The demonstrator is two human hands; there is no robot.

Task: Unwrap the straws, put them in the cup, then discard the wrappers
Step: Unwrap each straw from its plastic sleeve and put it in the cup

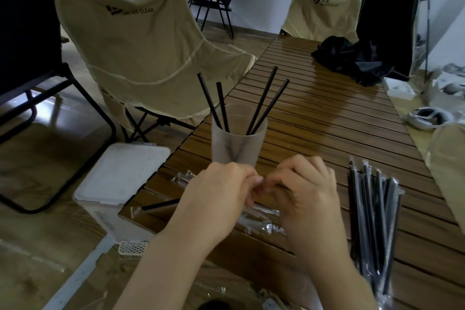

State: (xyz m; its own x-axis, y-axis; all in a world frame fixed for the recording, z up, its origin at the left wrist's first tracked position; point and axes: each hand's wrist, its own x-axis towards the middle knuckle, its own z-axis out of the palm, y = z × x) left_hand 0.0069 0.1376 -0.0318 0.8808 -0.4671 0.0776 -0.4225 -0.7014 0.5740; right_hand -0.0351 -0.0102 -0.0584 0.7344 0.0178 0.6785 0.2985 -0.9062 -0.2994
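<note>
A frosted plastic cup (237, 143) stands on the slatted wooden table (327, 118) with several black straws (266, 100) leaning in it. Just in front of the cup, my left hand (216, 199) and my right hand (304, 196) meet, and their fingertips pinch a clear wrapped straw (266, 210) between them. Its black end (161, 205) sticks out to the left past my left wrist, still inside the clear wrapper. A bundle of wrapped black straws (375, 224) lies on the table to the right. Empty clear wrappers (261, 225) lie under my hands.
A white lidded bin (120, 176) stands on the floor left of the table. A beige folding chair (141, 53) is behind it. A black bag (349, 58) lies at the table's far end. More crumpled wrappers (183, 176) lie left of the cup.
</note>
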